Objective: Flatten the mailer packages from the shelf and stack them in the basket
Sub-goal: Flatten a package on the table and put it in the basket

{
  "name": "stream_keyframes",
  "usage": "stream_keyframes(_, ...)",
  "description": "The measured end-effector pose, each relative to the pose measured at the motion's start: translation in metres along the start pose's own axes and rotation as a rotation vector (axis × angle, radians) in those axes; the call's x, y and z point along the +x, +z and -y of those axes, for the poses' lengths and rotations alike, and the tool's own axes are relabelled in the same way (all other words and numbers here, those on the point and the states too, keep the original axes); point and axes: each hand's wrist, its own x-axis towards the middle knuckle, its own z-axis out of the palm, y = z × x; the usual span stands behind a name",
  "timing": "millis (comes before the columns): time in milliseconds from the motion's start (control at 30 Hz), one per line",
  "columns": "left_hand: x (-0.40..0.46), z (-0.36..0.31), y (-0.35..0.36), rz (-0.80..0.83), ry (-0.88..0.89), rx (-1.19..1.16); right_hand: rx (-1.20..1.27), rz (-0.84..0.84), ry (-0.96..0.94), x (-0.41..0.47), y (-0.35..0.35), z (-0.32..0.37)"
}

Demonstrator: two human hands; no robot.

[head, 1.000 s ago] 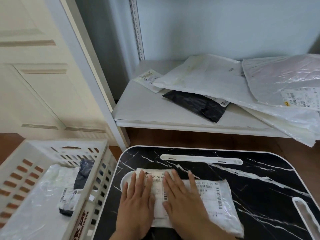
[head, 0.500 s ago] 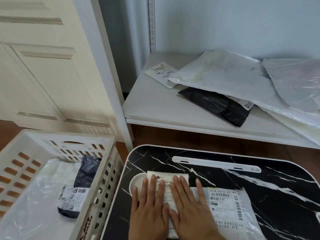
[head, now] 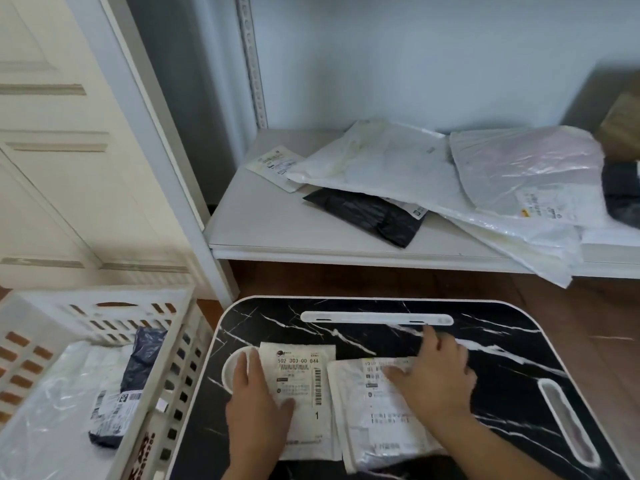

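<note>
A white mailer (head: 349, 407) with shipping labels lies on the black marble-patterned lap table (head: 502, 372). My left hand (head: 256, 400) presses flat on the mailer's left edge, thumb on the label. My right hand (head: 433, 375) lies spread over the mailer's upper right part, fingers straight. A white slatted basket (head: 114, 310) stands at the left and holds a clear-white mailer (head: 52, 393) and a dark navy one (head: 135, 372). On the white shelf (head: 277, 233) behind lie a black mailer (head: 370, 216), a large white mailer (head: 388, 164) and a translucent grey one (head: 526, 168).
A small labelled white packet (head: 273, 164) sits at the shelf's back left. A white shelf post (head: 166, 147) rises between basket and shelf. The table has a white slot (head: 377, 318) near its far edge and a side handle (head: 568, 420) at right. Wood floor (head: 588, 306) lies beyond.
Both hands have slid apart from the mailer's middle: the left toward its left edge, the right toward its upper right. The camera has tilted and shifted.
</note>
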Motion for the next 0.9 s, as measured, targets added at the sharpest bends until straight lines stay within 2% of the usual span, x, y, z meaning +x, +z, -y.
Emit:
stream_keyframes(67,-0.006,-0.011,-0.004,-0.023,-0.071,-0.128,0.149,0.096,0.242,0.001,-0.011,-0.023)
stream_keyframes(133,-0.009,-0.014,-0.003,0.004,-0.193,-0.275,0.340,0.221,0.296,0.000,-0.010,-0.037)
stream_keyframes(233,-0.021,-0.015,-0.001,0.168,-0.287,-0.453,0.592,0.375,0.311,-0.012,-0.003,-0.042)
stream_keyframes(333,-0.032,-0.014,-0.005,0.184,-0.309,-0.589,0.888,0.507,0.312,-0.021,-0.006,-0.039)
stream_keyframes(433,-0.033,-0.019,-0.026,0.238,-0.375,-0.893,1.089,0.593,0.260,-0.026,-0.027,-0.024)
stream_keyframes(600,-0.036,-0.041,-0.089,0.313,-0.229,-1.192,1.388,0.647,0.172,-0.029,-0.057,0.026)
stream_keyframes(733,-0.031,-0.034,-0.147,0.243,-0.119,-1.333,1.436,0.720,0.025,-0.044,-0.073,0.090)
stream_keyframes(900,-0.026,0.036,-0.207,0.155,0.030,-1.211,1.155,0.753,-0.329,-0.083,-0.061,0.185)
